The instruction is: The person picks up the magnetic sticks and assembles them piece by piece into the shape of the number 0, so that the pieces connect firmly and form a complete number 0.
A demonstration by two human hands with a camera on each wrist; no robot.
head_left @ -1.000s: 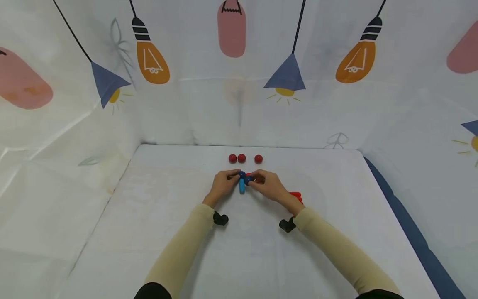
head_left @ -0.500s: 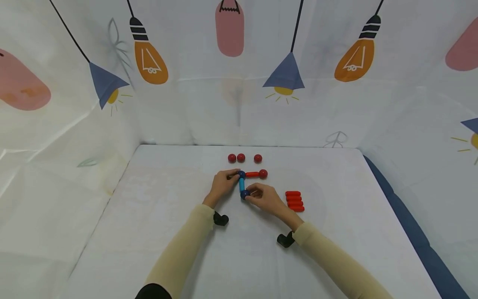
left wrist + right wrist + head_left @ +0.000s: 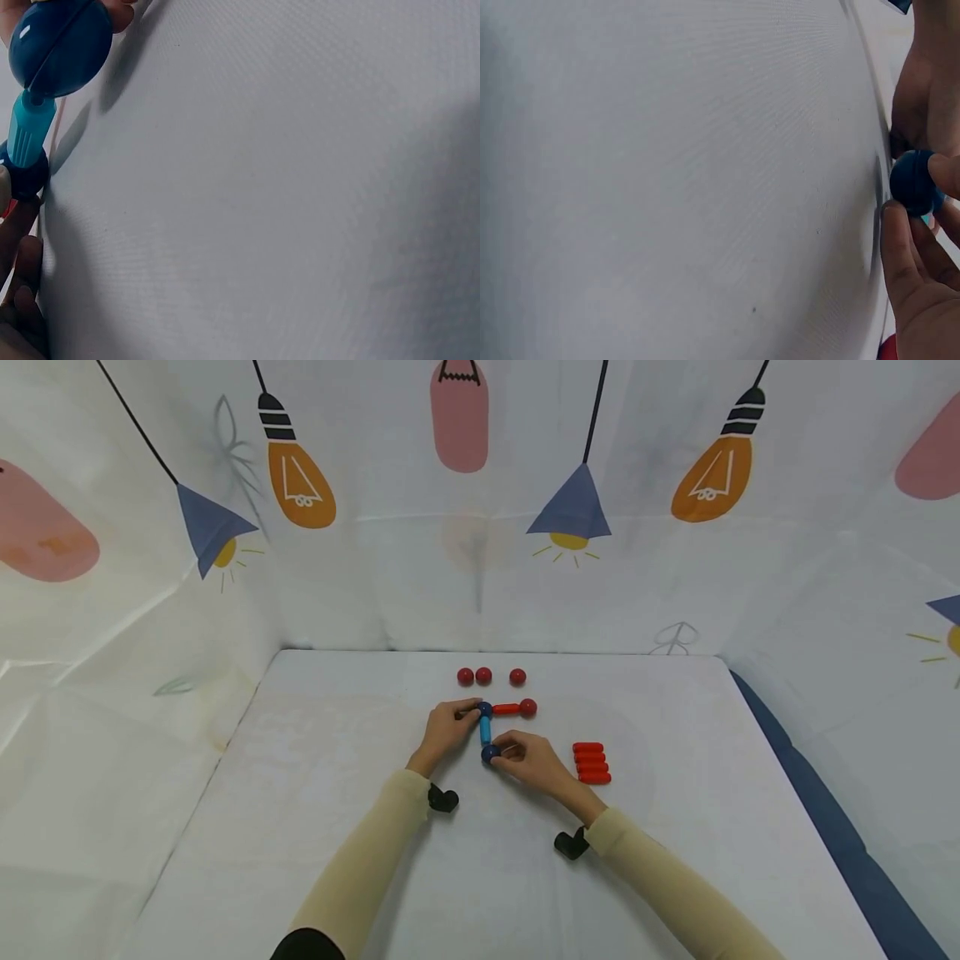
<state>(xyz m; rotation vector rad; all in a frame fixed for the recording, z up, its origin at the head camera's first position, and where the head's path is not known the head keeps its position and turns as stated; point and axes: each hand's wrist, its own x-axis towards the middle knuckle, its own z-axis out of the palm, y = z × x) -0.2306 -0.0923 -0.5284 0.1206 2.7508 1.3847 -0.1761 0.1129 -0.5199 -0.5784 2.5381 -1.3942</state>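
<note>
Since a second ago, our right hand (image 3: 534, 764) has come toward us with the near ball (image 3: 490, 754), which now meets the near end of the blue rod (image 3: 485, 731). Its grip pinches that ball; our left hand (image 3: 446, 732) pinches the far ball (image 3: 485, 710). From there a red rod (image 3: 506, 709) runs rightward to a red ball (image 3: 528, 707). Four red sticks (image 3: 592, 768) lie right of our right hand on the table (image 3: 337, 735).

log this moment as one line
left hand: grips far blue ball | right hand: grips near blue ball | light-blue rod: between them
</note>
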